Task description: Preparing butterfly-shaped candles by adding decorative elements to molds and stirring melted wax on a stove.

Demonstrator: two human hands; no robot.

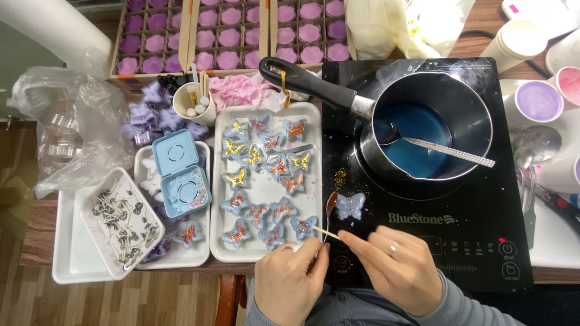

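My left hand [289, 279] holds a small spoon [330, 204] whose bowl carries reddish glitter beside a pale blue butterfly piece [351, 206] lying on the black induction cooktop [471, 235]. My right hand [396, 265] pinches a thin wooden stick [327, 232] that points left toward the spoon. A white tray [264, 189] to the left carries several blue butterfly pieces topped with gold or copper glitter. Loose glitter [341, 178] is scattered on the cooktop above the butterfly.
A dark saucepan [432, 124] of blue liquid with a spoon stands on the cooktop. Boxes of purple and pink flower shapes [229, 33] sit behind. A light blue case [179, 173], a tray of wicks [121, 220], a cup of tools [194, 102] and cups [534, 99] stand around.
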